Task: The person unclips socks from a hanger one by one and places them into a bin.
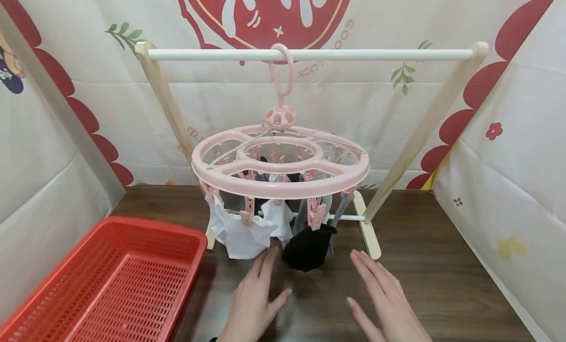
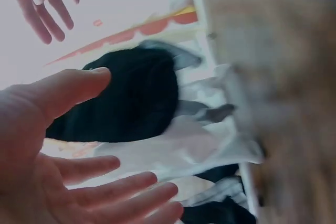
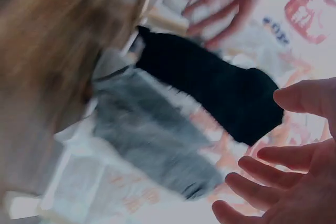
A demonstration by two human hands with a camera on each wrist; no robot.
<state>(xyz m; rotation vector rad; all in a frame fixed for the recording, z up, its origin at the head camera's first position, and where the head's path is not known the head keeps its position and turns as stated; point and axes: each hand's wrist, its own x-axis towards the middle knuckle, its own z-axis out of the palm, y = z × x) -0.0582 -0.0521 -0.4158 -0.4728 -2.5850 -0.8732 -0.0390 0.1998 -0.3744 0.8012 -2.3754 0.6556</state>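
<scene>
red basket (image 1: 132, 293), left | dark wood tabletop (image 1: 464, 283) | printed cloth backdrop (image 1: 362, 99) | wooden rack (image 1: 376, 55), white bar

The head camera looks forward and down across the dark brown wooden table (image 1: 464, 293), farthest back, taking in the whole round pink plastic hanger (image 1: 283, 188). The wrist cameras, tipped sideways, look from close by past the bare left hand (image 1: 252, 300) and bare right hand (image 1: 385, 302); all three views share the black fabric sock (image 1: 308, 249).

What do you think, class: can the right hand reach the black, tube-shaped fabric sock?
Probably yes: the right hand is empty, and nothing visible stands between it and the black sock.
</scene>
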